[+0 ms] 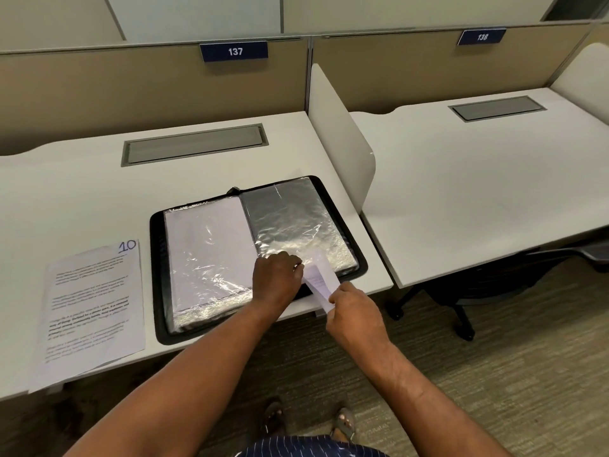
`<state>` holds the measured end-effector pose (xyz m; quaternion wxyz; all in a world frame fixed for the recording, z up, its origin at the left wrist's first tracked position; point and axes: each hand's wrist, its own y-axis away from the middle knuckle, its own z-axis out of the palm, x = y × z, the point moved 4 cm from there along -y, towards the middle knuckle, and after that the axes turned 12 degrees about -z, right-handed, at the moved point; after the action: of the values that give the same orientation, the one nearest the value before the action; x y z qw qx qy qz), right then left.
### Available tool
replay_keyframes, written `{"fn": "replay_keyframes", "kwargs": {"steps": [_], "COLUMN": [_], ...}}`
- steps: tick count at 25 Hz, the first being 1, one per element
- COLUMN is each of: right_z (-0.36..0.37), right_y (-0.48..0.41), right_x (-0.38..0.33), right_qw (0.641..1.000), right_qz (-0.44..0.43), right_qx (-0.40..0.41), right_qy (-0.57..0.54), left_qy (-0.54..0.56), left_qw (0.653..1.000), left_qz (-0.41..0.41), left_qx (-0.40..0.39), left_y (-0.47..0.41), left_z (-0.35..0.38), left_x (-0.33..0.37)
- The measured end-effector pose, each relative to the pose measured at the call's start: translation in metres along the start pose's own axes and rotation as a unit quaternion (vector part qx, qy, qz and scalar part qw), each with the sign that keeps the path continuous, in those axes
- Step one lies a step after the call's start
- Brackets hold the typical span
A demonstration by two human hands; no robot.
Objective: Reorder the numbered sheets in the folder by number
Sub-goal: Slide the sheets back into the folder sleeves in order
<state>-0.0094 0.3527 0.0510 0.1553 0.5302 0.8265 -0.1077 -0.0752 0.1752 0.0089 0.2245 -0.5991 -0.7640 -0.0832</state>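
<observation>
Across the white worktop (82, 192) in front of you, bay 137, the space is shared by an open folder and one loose page. A white divider panel (339, 136) stands along its right edge, and beyond that lies the neighbouring desk (478, 179), with a dark chair (494, 278) tucked under it.

The black zip folder (156, 258) lies open and turned a little clockwise, near the front right of your worktop, with its near right corner just at the edge. Its left-hand sleeve (207, 249) shows a white page under crinkled plastic. The right-hand sleeve (290, 219) looks grey and glossy.

Just left of the folder, apart from it, the sheet marked 10 (92, 305) lies flat and face up. The number is in blue at its top right corner, and its lower edge overhangs the front of the worktop.

A second printed sheet (321, 278) is curled narrow at the folder's near right corner. Its far end sits at the mouth of the right-hand sleeve and its near end sticks out past the worktop's front edge. Its number cannot be read.

Your left hand (275, 278) rests on the bottom of the right-hand sleeve. Its fingers are curled and nip the plastic right beside that sheet. Your right hand (354, 316) is off the worktop's front edge and pinches the near end of the curled sheet between thumb and fingers.

A grey cable hatch (194, 145) is set into the back of the worktop, below the blue 137 label (234, 51).
</observation>
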Motion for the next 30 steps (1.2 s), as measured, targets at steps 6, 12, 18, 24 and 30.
{"fn": "replay_keyframes", "kwargs": {"steps": [6, 12, 18, 24, 30], "right_z": [0.004, 0.016, 0.016, 0.026, 0.031], "right_y": [-0.009, -0.028, -0.021, -0.033, -0.006], "right_x": [0.005, 0.020, 0.049, 0.065, 0.090], "right_qw": [1.000, 0.979, 0.924, 0.899, 0.873], "right_qz": [-0.016, 0.062, 0.186, 0.234, 0.284], "right_qx": [-0.005, 0.044, 0.129, 0.132, 0.137], "right_qy": [-0.022, -0.188, -0.307, -0.347, -0.371], "left_qy": [-0.046, -0.040, -0.054, -0.076, -0.066], "left_qw": [0.996, 0.997, 0.997, 0.994, 0.995], "left_qz": [0.071, 0.063, 0.051, 0.076, 0.071], "left_qx": [0.015, 0.020, 0.025, 0.006, -0.022], "left_y": [0.004, 0.006, 0.006, 0.003, 0.001], "left_z": [0.002, 0.007, 0.009, 0.027, 0.043], "left_x": [0.006, 0.008, 0.008, 0.012, 0.009]}}
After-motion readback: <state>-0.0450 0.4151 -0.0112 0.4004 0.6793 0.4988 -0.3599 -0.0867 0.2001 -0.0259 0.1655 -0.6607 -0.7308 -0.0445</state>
